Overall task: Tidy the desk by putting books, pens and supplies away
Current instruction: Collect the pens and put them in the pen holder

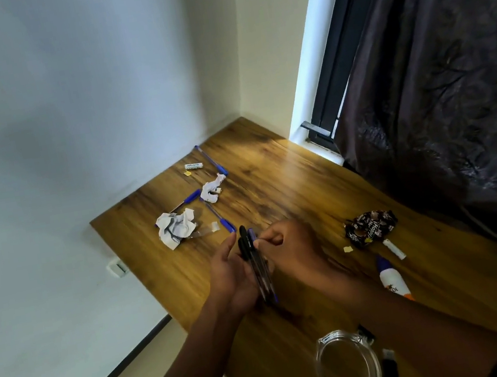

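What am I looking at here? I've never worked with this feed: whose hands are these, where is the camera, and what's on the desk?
No machine here: a person wears one camera on the head, looking down at their own hands. The left hand holds a bunch of pens; the right hand pinches the top of one of them. On the wooden desk lie more blue pens, crumpled paper, a snack wrapper, a glue bottle and, nearest the camera, a clear glass jar.
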Demonstrator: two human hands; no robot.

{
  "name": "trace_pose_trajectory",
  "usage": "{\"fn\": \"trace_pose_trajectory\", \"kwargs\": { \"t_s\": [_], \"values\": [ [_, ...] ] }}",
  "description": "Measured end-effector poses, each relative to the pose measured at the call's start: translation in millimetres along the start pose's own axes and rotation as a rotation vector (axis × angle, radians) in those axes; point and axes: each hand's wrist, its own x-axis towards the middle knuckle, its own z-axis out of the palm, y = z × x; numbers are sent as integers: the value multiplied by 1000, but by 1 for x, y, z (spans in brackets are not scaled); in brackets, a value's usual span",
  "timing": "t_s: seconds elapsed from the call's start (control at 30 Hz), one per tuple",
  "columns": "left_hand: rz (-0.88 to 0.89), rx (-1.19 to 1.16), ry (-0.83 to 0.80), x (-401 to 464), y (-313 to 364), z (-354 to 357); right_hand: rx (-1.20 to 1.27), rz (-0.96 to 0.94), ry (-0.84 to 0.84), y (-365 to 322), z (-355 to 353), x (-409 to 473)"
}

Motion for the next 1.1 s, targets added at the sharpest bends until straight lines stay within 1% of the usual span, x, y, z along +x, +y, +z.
{"fn": "trace_pose_trajectory", "kwargs": {
  "t_s": [0.1, 0.17, 0.23, 0.33, 0.4, 0.47, 0.53, 0.63, 0.8, 0.97, 1.1],
  "values": [
    [8, -13, 31, -6, 1, -9, -20, 9, 63, -4, -1, 9],
    [23, -4, 48, -12, 2, -16, -69, 4, 75, -6, 2, 19],
    [34, -3, 64, -20, 4, -22, -111, -4, 32, -8, 12, 31],
    [64, -16, 101, -34, 7, -26, -213, -4, -75, -9, 35, 47],
    [75, -18, 131, -43, 7, -32, -222, 15, -111, -11, 51, 54],
    [66, -17, 156, -51, 5, -40, -202, 54, -94, -13, 66, 61],
    [54, -35, 172, -59, 1, -48, -259, 77, -46, -17, 75, 65],
    [61, -48, 184, -69, -1, -55, -352, 29, 14, -17, 83, 70],
    [76, -24, 186, -73, 3, -57, -385, -61, -4, -16, 79, 77],
    [79, -23, 170, -76, 10, -52, -231, 7, 76, -15, 55, 58],
    [60, -28, 152, -79, 7, -47, 86, 6, 129, -19, 21, 37]
  ]
}}
